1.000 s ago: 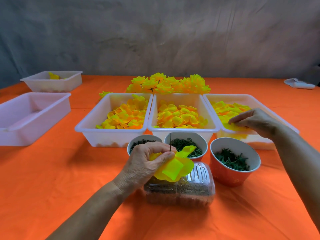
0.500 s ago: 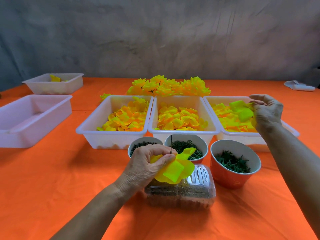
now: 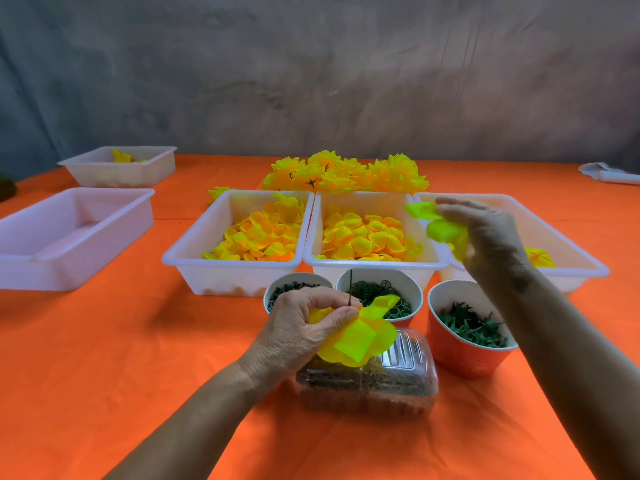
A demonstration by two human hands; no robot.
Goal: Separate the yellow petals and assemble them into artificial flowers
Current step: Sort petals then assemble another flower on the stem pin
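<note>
Left hand point(image 3: 304, 327): fingers curled, pinching a thin dark wire stem point(image 3: 350, 287) upright, with a bright yellow fabric petal layer point(image 3: 360, 337) threaded on it, spreading right of the thumb and above a clear plastic clamshell box point(image 3: 367, 386) on the orange-covered table point(image 3: 104, 358). Right hand point(image 3: 485, 233): raised over the near left corner of the right-hand white plastic bin point(image 3: 568, 244), its grip closed on a clump of yellow-green fabric petals point(image 3: 440, 226) that jut leftward from the fingers.
</note>
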